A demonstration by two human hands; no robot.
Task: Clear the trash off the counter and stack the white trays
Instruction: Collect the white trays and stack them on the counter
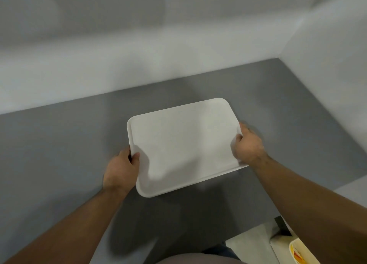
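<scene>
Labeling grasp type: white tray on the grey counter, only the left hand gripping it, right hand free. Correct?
Not quite. The head view shows both hands gripping the white tray: left hand on its left edge, right hand on its right edge. It is over the grey counter.

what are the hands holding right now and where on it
Both hands grip one white tray by its short edges: the left hand near its front-left corner, the right hand on the right edge.

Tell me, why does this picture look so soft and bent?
Head view: the wide-angle lens bows the counter edge and walls; motion blur softens the left hand, right hand and white tray; soft shadows cross the tray, no harsh glare.
</scene>
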